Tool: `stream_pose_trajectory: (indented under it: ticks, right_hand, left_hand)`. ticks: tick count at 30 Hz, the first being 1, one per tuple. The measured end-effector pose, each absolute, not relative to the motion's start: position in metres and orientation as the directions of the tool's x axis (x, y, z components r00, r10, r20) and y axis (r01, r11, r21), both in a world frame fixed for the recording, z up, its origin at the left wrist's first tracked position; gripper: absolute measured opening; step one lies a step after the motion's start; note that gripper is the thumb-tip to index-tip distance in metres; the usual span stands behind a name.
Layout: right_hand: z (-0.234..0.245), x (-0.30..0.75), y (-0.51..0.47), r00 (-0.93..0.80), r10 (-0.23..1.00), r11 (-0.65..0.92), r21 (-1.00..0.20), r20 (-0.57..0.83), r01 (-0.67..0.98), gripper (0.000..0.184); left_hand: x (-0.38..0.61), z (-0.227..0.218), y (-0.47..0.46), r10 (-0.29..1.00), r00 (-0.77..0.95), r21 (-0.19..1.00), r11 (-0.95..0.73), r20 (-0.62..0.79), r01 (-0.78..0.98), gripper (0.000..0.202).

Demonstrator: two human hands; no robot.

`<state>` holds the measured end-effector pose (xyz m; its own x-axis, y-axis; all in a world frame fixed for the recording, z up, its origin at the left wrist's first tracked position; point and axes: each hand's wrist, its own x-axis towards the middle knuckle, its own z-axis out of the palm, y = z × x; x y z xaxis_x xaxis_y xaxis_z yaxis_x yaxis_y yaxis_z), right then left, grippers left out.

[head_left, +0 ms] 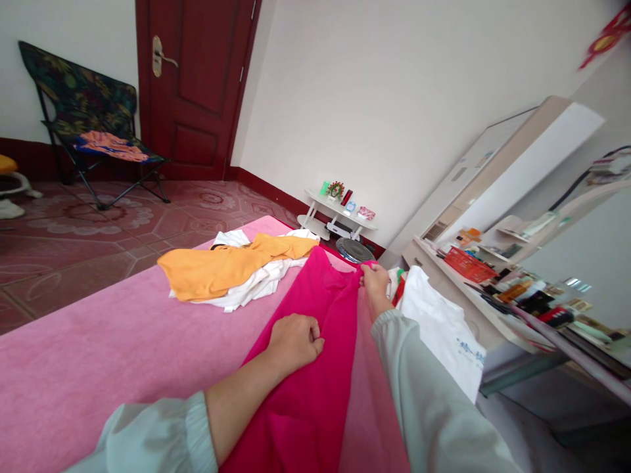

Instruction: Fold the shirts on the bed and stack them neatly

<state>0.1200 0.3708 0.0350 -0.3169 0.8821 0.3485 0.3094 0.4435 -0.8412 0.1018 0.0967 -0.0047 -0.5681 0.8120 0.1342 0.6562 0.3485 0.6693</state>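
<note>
A bright pink garment (340, 355), long and wrinkled, lies lengthwise on the bed's light pink cover (123, 355). At its far right corner, my right hand (375, 284) is closed, pinching the edge of the cloth between thumb and fingers. My left hand (296, 341) rests on the middle of the garment with its fingers curled in; whether cloth is caught inside them is hidden. Beyond the garment to the left lies an orange garment (221, 269) on top of white clothes (266, 287). Right of my right hand, a white shirt (438, 322) with blue print hangs at the bed's edge.
A dressing table with a red basket (468, 264) and several bottles stands on the right. Near the far wall are a low white shelf (340, 209) and a round dark-topped object (355, 250). A folding chair (79, 98) stands beside the red door (197, 85).
</note>
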Motion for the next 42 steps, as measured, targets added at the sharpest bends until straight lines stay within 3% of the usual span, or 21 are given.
stream_pose_trajectory:
  ticks: [7, 15, 22, 26, 30, 36, 40, 42]
  right_hand:
    - [-0.021, 0.091, 0.330, -0.602, 0.751, 0.428, -0.895, 0.272, 0.129, 0.051]
    - [-0.028, 0.149, 0.295, -0.686, 0.681, 0.371, -0.929, 0.257, 0.020, 0.068]
    - [0.004, 0.258, 0.179, -0.748, 0.627, 0.479, -0.865, 0.219, 0.148, 0.031]
    - [0.012, 0.307, 0.118, -0.853, 0.522, 0.432, -0.859, -0.012, 0.276, 0.033]
    - [-0.001, 0.323, 0.089, -0.834, 0.547, 0.428, -0.831, -0.074, 0.355, 0.054]
    - [0.018, 0.323, 0.077, -0.871, 0.485, 0.259, -0.939, -0.077, 0.227, 0.027]
    - [0.045, 0.330, 0.065, -0.887, 0.461, 0.341, -0.919, -0.019, 0.197, 0.026]
    - [0.051, 0.334, 0.059, -0.913, 0.408, 0.419, -0.885, -0.016, 0.203, 0.030]
  left_hand:
    - [0.100, -0.007, 0.097, 0.795, -0.588, 0.672, 0.357, 0.146, 0.649, 0.014]
    - [0.099, -0.008, 0.095, 0.801, -0.569, 0.675, 0.316, 0.187, 0.667, 0.013]
    - [0.094, -0.008, 0.092, 0.829, -0.532, 0.704, 0.276, 0.169, 0.655, 0.018]
    - [0.092, -0.008, 0.091, 0.846, -0.509, 0.720, 0.254, 0.157, 0.645, 0.022]
    - [0.094, -0.005, 0.089, 0.873, -0.472, 0.741, 0.234, 0.125, 0.629, 0.028]
    - [0.109, 0.009, 0.053, 0.937, -0.339, 0.767, 0.161, 0.077, 0.621, 0.066]
    - [0.123, 0.022, 0.016, 0.978, -0.190, 0.851, 0.030, 0.083, 0.524, 0.045]
    - [0.129, 0.026, 0.001, 0.986, -0.166, 0.903, 0.061, 0.012, 0.426, 0.038]
